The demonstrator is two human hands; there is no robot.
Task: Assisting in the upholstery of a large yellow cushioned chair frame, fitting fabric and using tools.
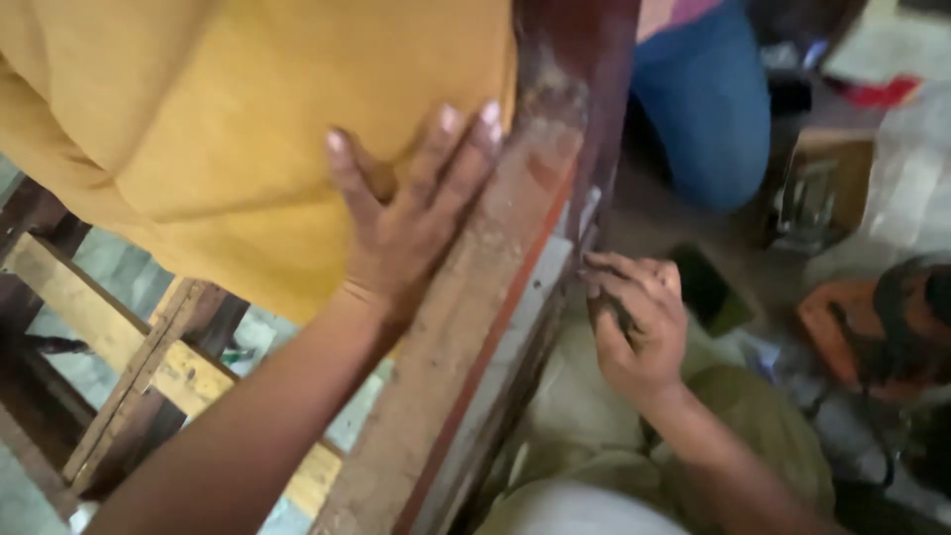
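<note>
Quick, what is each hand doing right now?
Left hand: open, flat on the yellow cushion beside the wooden frame rail.
Right hand: fingers curled at the rail's side; what it holds cannot be told.

Left hand (pixel 411 223) flat, fingers spread; right hand (pixel 634 327) curled, pinching.

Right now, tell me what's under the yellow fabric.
The left hand presses the yellow fabric flat beside the wooden rail. Wooden slats show below its edge; whatever it covers is hidden.

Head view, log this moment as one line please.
left hand flat on yellow fabric | right hand pinched shut beside wooden frame rail, contents unclear | another person's blue-clad leg behind
</note>
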